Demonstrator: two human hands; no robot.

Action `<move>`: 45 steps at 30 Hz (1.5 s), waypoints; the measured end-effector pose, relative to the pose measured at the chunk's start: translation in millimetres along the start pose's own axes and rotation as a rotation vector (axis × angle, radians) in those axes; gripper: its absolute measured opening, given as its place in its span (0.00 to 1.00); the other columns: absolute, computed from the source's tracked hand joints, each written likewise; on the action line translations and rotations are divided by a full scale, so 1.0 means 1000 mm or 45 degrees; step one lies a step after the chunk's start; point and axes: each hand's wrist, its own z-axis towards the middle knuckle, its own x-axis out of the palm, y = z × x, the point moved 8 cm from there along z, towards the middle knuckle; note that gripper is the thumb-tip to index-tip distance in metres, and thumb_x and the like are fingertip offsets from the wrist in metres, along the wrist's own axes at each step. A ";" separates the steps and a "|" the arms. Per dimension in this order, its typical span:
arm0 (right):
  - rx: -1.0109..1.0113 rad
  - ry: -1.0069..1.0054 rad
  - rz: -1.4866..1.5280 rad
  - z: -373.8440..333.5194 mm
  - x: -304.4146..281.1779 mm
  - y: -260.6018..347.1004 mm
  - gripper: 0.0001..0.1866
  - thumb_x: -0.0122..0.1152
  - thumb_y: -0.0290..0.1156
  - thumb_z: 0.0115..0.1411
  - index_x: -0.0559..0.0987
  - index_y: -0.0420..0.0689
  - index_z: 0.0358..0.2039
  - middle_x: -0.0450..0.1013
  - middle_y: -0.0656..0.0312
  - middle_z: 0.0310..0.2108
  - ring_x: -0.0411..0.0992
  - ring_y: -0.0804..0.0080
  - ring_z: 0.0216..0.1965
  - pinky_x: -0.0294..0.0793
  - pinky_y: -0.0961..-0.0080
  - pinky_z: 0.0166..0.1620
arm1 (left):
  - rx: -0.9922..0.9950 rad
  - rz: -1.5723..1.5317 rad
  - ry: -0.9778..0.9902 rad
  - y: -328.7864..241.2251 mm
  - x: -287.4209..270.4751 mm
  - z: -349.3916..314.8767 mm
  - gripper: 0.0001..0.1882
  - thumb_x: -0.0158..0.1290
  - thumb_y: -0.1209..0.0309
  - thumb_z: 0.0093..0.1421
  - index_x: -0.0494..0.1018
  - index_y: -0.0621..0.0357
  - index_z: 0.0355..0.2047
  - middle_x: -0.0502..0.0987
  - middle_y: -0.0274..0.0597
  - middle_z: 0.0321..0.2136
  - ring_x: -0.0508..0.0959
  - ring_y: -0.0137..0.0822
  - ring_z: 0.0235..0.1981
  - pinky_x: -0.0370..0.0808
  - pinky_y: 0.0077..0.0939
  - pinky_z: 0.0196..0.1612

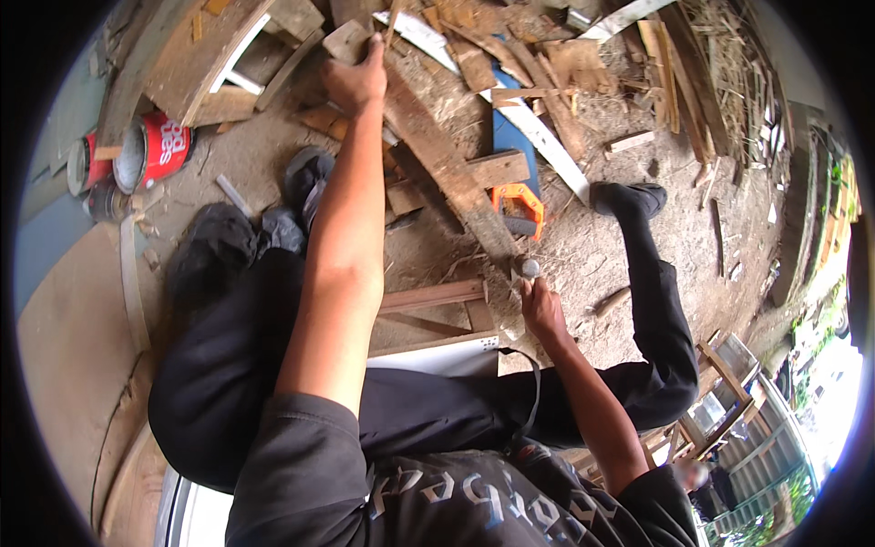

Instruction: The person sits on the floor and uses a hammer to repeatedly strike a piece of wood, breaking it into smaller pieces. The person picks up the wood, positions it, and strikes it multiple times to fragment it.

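A long, worn wooden plank (pixel 447 169) runs diagonally from the upper middle toward my right hand. My left hand (pixel 358 82), arm stretched far forward, is closed around the plank's far end, beside a small wooden block (pixel 347 42). Near the plank's close end, my right hand (pixel 545 313) is closed on what looks like a hammer (pixel 530 269); its round metal head shows above my fingers, and the handle is mostly hidden. Just beyond lies a handsaw (pixel 518 208) with an orange handle and blue blade, partly covered by a short wood piece (pixel 499 170) and a white strip (pixel 542 137).
Scrap wood (pixel 583 68) litters the dirt floor ahead. Red cans (pixel 159 153) stand at the left, near black plastic bags (pixel 214 246). A wooden frame (pixel 433 299) lies close to my legs. At the lower right, another person (pixel 706 483) is in the background.
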 end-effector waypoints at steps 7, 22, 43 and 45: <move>-0.053 -0.010 0.358 0.069 -0.040 0.121 0.20 0.52 0.44 0.70 0.71 0.35 0.39 0.75 0.32 0.26 0.74 0.29 0.31 0.75 0.42 0.33 | -0.051 0.076 -0.044 -0.009 -0.003 0.000 0.42 0.68 0.38 0.43 0.75 0.73 0.34 0.79 0.64 0.37 0.80 0.61 0.41 0.77 0.53 0.46; -0.104 -0.045 0.275 0.056 -0.033 0.093 0.20 0.53 0.46 0.70 0.70 0.39 0.35 0.73 0.33 0.23 0.72 0.27 0.29 0.71 0.39 0.28 | -0.081 0.013 0.014 0.002 0.002 0.001 0.41 0.69 0.40 0.44 0.75 0.72 0.36 0.78 0.61 0.40 0.80 0.58 0.41 0.77 0.50 0.45; -0.015 0.065 0.083 0.044 -0.017 0.072 0.19 0.53 0.45 0.69 0.72 0.39 0.43 0.74 0.31 0.25 0.74 0.28 0.33 0.73 0.42 0.32 | 0.064 -0.062 -0.197 -0.034 -0.018 -0.017 0.35 0.70 0.45 0.46 0.77 0.69 0.34 0.81 0.61 0.33 0.81 0.58 0.37 0.77 0.47 0.40; 0.134 0.150 -0.133 0.008 -0.004 0.011 0.18 0.52 0.44 0.70 0.72 0.39 0.43 0.73 0.31 0.28 0.73 0.28 0.35 0.71 0.41 0.31 | 0.059 -0.055 -0.204 -0.025 -0.014 -0.014 0.38 0.69 0.42 0.45 0.76 0.71 0.36 0.79 0.62 0.36 0.80 0.59 0.39 0.77 0.49 0.42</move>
